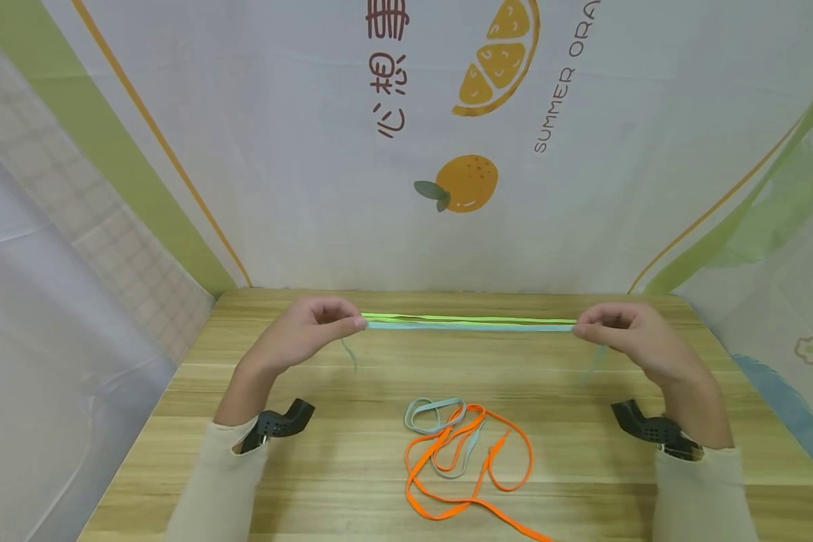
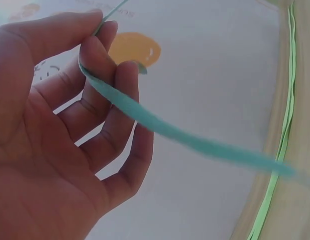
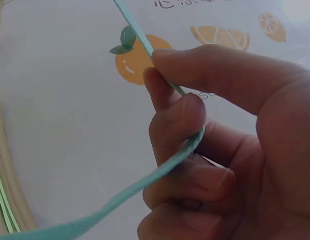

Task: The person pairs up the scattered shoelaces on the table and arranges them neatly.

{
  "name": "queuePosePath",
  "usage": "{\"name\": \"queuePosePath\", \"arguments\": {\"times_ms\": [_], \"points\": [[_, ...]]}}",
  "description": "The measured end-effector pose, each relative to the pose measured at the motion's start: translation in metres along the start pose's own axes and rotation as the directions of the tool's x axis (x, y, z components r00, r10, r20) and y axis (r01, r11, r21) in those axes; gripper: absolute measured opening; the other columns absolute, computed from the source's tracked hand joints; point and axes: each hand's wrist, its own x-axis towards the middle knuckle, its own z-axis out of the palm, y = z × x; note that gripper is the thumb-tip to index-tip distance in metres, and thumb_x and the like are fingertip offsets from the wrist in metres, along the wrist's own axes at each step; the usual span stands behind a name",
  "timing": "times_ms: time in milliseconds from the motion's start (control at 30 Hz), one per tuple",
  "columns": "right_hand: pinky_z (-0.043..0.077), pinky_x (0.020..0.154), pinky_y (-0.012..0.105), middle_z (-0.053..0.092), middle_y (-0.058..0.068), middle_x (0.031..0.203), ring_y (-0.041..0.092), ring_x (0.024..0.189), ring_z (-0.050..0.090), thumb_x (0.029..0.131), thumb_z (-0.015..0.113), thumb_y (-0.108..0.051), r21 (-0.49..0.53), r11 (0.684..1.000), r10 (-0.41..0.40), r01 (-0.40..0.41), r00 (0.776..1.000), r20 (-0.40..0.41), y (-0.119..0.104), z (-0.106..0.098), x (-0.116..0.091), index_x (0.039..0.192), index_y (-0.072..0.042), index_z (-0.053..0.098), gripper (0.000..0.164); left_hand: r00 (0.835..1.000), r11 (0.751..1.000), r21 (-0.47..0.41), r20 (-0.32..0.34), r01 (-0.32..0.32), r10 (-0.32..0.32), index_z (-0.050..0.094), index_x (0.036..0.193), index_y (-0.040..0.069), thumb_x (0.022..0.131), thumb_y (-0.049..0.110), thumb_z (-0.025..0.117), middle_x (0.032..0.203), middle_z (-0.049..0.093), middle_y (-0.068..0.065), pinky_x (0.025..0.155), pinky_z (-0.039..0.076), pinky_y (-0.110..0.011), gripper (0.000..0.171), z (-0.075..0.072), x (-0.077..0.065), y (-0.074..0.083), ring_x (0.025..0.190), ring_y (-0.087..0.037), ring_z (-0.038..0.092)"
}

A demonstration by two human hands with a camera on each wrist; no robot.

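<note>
A light teal flat shoelace (image 1: 470,327) is stretched nearly straight from one hand to the other. My left hand (image 1: 301,335) pinches it between thumb and fingertips, the other fingers loosely curled, and a loose end dangles below. At the opposite side my right hand (image 1: 640,340) pinches the same lace between thumb and forefinger; the wrist view shows the teal strand (image 3: 139,187) bending round its fingers. Behind the stretched lace, a yellow-green shoelace (image 2: 291,90) lies in long parallel strands on the table, overlapped by it in the head view.
Nearer the table's front, an orange shoelace (image 1: 440,512) lies in loose loops, tangled with a grey-blue shoelace (image 1: 416,426). The wooden table (image 1: 339,482) ends against a white printed curtain (image 1: 312,188), with more cloth hanging at both sides.
</note>
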Motion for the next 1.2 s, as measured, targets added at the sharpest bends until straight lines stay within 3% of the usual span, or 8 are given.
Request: {"name": "queuePosePath", "arguments": {"times_ms": [200, 500, 800, 1200], "points": [[0.042, 0.063, 0.033, 0.066, -0.005, 0.090, 0.021, 0.077, 0.048, 0.104, 0.065, 0.009, 0.002, 1.000, 0.024, -0.024, 1.000, -0.017, 0.011, -0.010, -0.003, 0.105, 0.000, 0.079, 0.017, 1.000, 0.999, 0.029, -0.012, 0.026, -0.025, 0.080, 0.106, 0.010, 0.107, 0.018, 0.073, 0.104, 0.073, -0.003, 0.091, 0.054, -0.039, 0.011, -0.012, -0.004, -0.006, 0.101, -0.031, 0.066], [0.034, 0.059, 0.037, 0.040, 0.001, 0.072, 0.026, 0.065, 0.037, 0.106, 0.065, 0.006, 0.012, 0.994, 0.107, -0.106, 0.994, -0.003, 0.025, -0.022, -0.006, 0.105, -0.001, 0.080, 0.016, 0.996, 0.994, 0.064, -0.032, 0.085, -0.083, 0.081, 0.109, 0.007, 0.108, 0.020, 0.073, 0.113, 0.075, -0.007, 0.100, 0.052, -0.046, 0.015, -0.028, -0.009, -0.019, 0.110, -0.029, 0.066], [0.049, 0.076, 0.027, 0.070, -0.010, 0.105, 0.014, 0.092, 0.056, 0.108, 0.069, -0.005, -0.123, 0.967, 0.220, -0.224, 0.974, -0.045, 0.030, -0.037, -0.014, 0.114, -0.005, 0.082, 0.014, 0.990, 0.984, 0.118, -0.043, 0.136, -0.132, 0.081, 0.114, 0.007, 0.109, 0.022, 0.072, 0.116, 0.073, -0.008, 0.101, 0.049, -0.048, 0.019, -0.041, -0.012, -0.026, 0.111, -0.028, 0.063], [0.050, 0.085, 0.019, 0.072, -0.021, 0.116, 0.000, 0.108, 0.061, 0.110, 0.070, -0.019, -0.211, 0.920, 0.322, -0.329, 0.944, -0.066, 0.038, -0.055, -0.022, 0.123, -0.001, 0.080, 0.024, 0.978, 0.966, 0.159, -0.055, 0.205, -0.199, 0.080, 0.119, 0.004, 0.110, 0.025, 0.070, 0.126, 0.072, -0.012, 0.105, 0.048, -0.052, 0.025, -0.052, -0.017, -0.034, 0.118, -0.029, 0.063]]}}
